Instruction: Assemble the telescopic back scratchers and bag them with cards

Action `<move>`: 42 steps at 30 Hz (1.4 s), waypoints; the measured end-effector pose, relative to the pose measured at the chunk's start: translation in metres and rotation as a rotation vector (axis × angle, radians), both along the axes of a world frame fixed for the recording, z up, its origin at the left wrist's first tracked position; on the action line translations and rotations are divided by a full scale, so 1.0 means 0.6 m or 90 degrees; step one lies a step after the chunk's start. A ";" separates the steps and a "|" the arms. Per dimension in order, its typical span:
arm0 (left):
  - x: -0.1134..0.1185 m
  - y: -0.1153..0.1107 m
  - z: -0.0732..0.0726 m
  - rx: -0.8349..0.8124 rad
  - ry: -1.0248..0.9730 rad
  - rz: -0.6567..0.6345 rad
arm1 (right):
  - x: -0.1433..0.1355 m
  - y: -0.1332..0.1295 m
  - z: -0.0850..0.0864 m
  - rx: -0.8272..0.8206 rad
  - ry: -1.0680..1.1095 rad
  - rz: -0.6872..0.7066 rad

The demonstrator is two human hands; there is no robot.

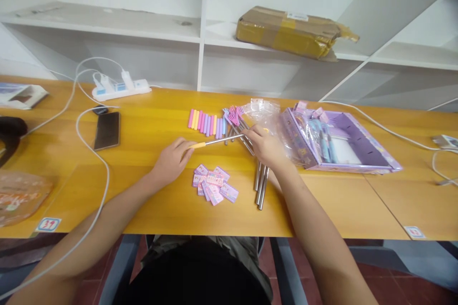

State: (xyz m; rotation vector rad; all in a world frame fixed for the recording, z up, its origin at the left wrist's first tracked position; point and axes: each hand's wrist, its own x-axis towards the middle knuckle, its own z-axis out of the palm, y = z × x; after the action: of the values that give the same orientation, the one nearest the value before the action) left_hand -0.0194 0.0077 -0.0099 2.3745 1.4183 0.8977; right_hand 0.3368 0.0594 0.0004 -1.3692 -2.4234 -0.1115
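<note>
Head view: I see the left hand point(171, 159) closed on the yellow handle point(198, 145), the right hand point(265, 145) pinching the far end of its slim metal shaft point(219, 141), held beyond the paper cards point(214, 180); best practice, I judge, is light, aligned grips, avoiding bending.

The person wears a plain black top point(193, 274) – smooth and dark, with a rounded outline – lower than the left grip point(173, 158) and the right grip point(265, 147). Past its edges show greyish-green trousers point(159, 251), loose and creased. Both forearms are bare behind the grips – slim, tapering towards the wrists, with five-fingered hands.
</note>
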 end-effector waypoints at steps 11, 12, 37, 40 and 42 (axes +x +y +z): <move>0.004 -0.009 0.006 0.004 -0.037 0.055 | -0.021 -0.002 -0.023 0.007 0.077 0.072; 0.005 -0.010 0.006 -0.002 -0.042 0.060 | -0.025 -0.005 -0.024 0.005 0.072 0.069; 0.003 -0.012 0.012 0.086 -0.056 0.127 | -0.001 0.014 -0.025 -0.084 0.181 -0.065; 0.003 -0.013 0.018 0.102 -0.044 0.140 | -0.001 0.010 -0.021 -0.070 0.154 -0.070; 0.002 -0.013 0.021 0.110 -0.041 0.142 | -0.002 0.006 -0.017 -0.062 0.144 -0.073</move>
State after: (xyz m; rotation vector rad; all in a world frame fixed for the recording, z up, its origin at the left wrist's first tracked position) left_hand -0.0181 -0.0003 0.0027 2.3135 1.6662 1.1861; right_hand 0.3357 0.0629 -0.0096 -1.4763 -2.1888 0.1280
